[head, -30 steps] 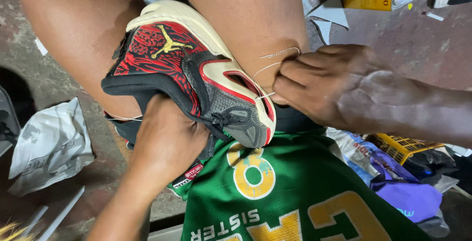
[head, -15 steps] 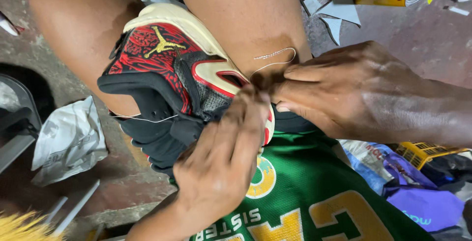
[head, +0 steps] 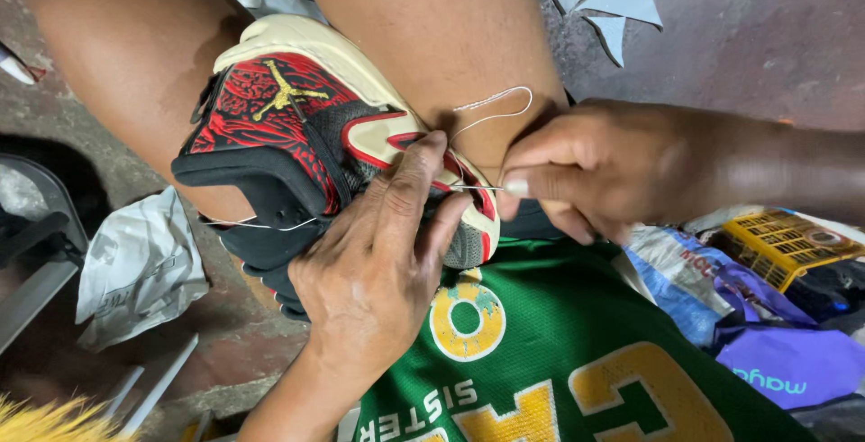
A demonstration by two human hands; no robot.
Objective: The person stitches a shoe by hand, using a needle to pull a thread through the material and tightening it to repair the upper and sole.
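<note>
A red, black and cream shoe [head: 306, 145] is held between the knees, sole edge turned right. The left hand [head: 378, 271] is laid over its near side, fingers pressed against the upper. A needle [head: 476, 188] is pinched in the closed right hand [head: 595, 167] just right of the shoe – a white thread [head: 491, 109] loops above it. A green jersey [head: 577, 352] lies near.
</note>
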